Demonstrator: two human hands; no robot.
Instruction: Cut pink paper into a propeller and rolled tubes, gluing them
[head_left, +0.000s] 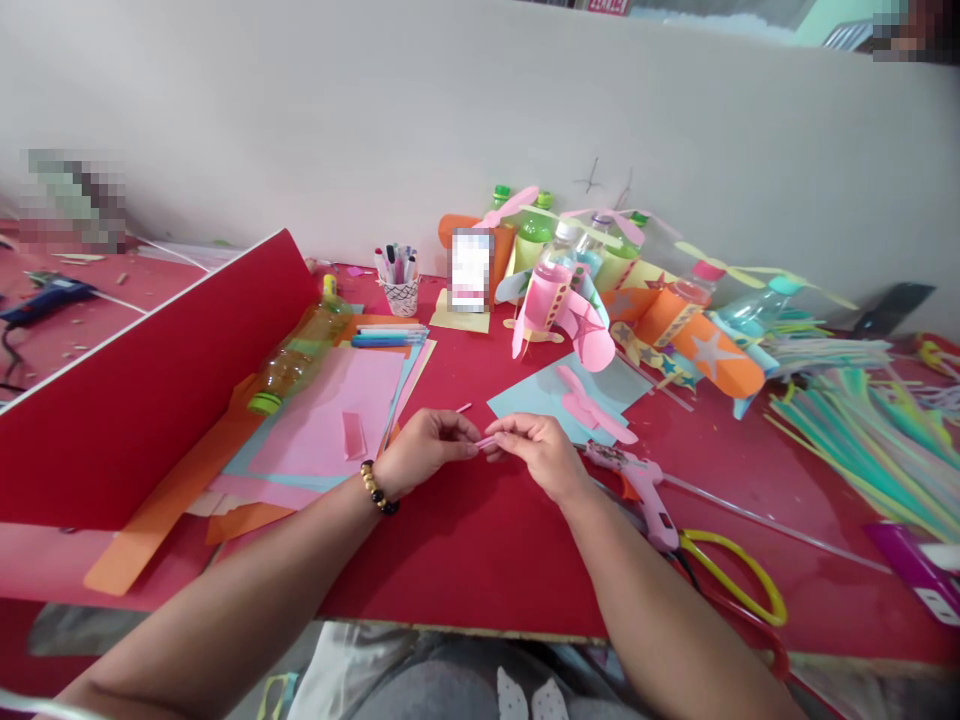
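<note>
Between the fingertips of both hands is a small rolled strip of pink paper (487,441), held just above the red table. My left hand (435,445), with a beaded bracelet on its wrist, pinches one end. The other end is pinched by my right hand (536,450). A pink paper propeller (589,405) lies on light blue sheets (525,390) beyond my right hand. Close to my right wrist rests a pink glue gun (637,485). Left of my left hand, a small folded pink piece (354,435) sits on a stack of coloured paper (315,400).
A red divider board (165,380) stands at left beside a plastic bottle (300,345). Paper-decorated bottle planes (562,290) crowd the back, near a pen cup (399,290). Yellow-handled scissors (739,575) and bundled plastic strips (862,440) occupy the right.
</note>
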